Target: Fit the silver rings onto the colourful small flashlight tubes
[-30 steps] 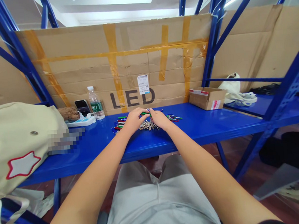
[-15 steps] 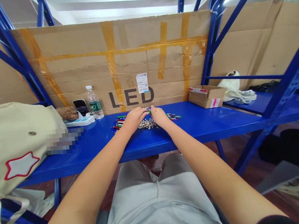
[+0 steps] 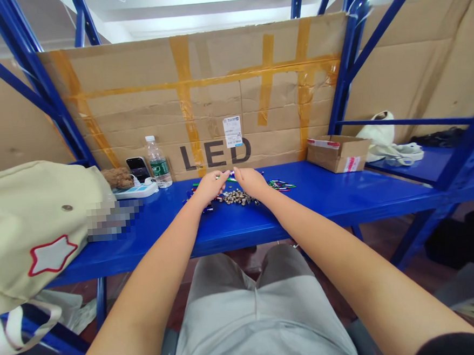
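Observation:
My left hand (image 3: pixel 212 187) and my right hand (image 3: pixel 252 182) meet over the blue shelf-table, fingers pinched closed. Between their fingertips is a thin coloured stick-like piece (image 3: pixel 232 174), bluish where it shows; my fingers hide most of it. Just below my hands lies a heap of small silvery metal pieces (image 3: pixel 239 197). Slim sticks in green, red and blue (image 3: pixel 282 185) lie beside my right hand. More of them are partly covered by my left hand and wrist. Their exact kind is too small to tell.
Along the back stands a taped cardboard sheet (image 3: pixel 143 113) marked LED. A water bottle (image 3: pixel 160 165), a phone (image 3: pixel 138 169) and a white power strip (image 3: pixel 137 191) are at left, near a cream bag (image 3: pixel 40 213). An open cardboard box (image 3: pixel 336 154) sits at right.
The view has swung slightly left, so things appear farther right. A green piece showed between my fingertips before; a bluish one shows there now. My hands stay together over the heap.

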Demonstrator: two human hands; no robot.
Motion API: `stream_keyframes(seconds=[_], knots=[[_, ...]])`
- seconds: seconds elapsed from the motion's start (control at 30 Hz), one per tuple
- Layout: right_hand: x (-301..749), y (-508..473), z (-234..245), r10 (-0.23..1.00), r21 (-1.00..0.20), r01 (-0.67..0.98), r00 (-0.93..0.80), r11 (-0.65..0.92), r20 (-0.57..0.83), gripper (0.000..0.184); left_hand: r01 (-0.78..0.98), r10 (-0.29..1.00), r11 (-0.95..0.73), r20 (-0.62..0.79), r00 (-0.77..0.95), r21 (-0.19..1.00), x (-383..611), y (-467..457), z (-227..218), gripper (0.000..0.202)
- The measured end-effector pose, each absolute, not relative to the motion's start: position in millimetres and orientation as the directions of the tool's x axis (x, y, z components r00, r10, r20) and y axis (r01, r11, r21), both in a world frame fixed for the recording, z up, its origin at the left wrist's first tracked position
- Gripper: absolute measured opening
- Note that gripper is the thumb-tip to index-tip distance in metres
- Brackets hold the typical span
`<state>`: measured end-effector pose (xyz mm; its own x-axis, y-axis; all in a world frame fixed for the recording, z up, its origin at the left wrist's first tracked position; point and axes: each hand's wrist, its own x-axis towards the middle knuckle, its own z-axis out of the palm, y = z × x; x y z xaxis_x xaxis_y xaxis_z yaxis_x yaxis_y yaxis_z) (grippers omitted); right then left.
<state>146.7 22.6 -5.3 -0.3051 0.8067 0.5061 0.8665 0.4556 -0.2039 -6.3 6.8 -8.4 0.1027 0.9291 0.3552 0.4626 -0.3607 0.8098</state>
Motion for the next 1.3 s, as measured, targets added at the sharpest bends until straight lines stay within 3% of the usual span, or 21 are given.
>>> stream_keyframes(seconds=[0.13,0.23,0.33,0.53,0.8,1.0,1.1,1.3], knots=[[144,22,-13,0.799,-0.075,0.888,-0.367,0.453,0.477,0.054,0.585,0.941,-0.327,0.312,0.13,0.742,-12,13,-13,0.044],[145,22,-15,0.83,-0.017,0.903,-0.388,0.43,0.402,0.051,0.73,0.925,-0.341,0.35,0.148,0.593,-15,12,-12,0.036],[152,25,-14,0.853,-0.051,0.91,-0.363,0.411,0.376,0.049,0.83,0.907,-0.336,0.391,0.157,0.446,-16,7,-7,0.028],[185,19,-7,0.888,-0.178,0.93,-0.233,0.323,0.396,0.05,0.848,0.891,-0.34,0.429,0.151,0.408,-30,10,-2,0.028],[214,-10,-23,0.937,-0.138,0.973,-0.135,0.187,0.323,0.044,0.939,0.963,-0.224,0.207,0.172,0.262,-68,27,-6,0.027],[217,-10,-22,0.936,-0.268,0.955,-0.028,0.129,0.352,0.058,0.979,0.928,-0.197,0.312,0.202,-0.05,-50,64,7,0.026],[219,-13,-20,0.921,-0.339,0.932,0.019,0.125,0.39,0.053,0.966,0.94,-0.206,0.244,0.24,-0.157,-30,94,13,0.027],[215,-20,-23,0.902,-0.385,0.898,-0.029,0.213,0.431,0.043,0.946,0.927,-0.29,0.203,0.315,-0.143,10,147,3,0.025]])
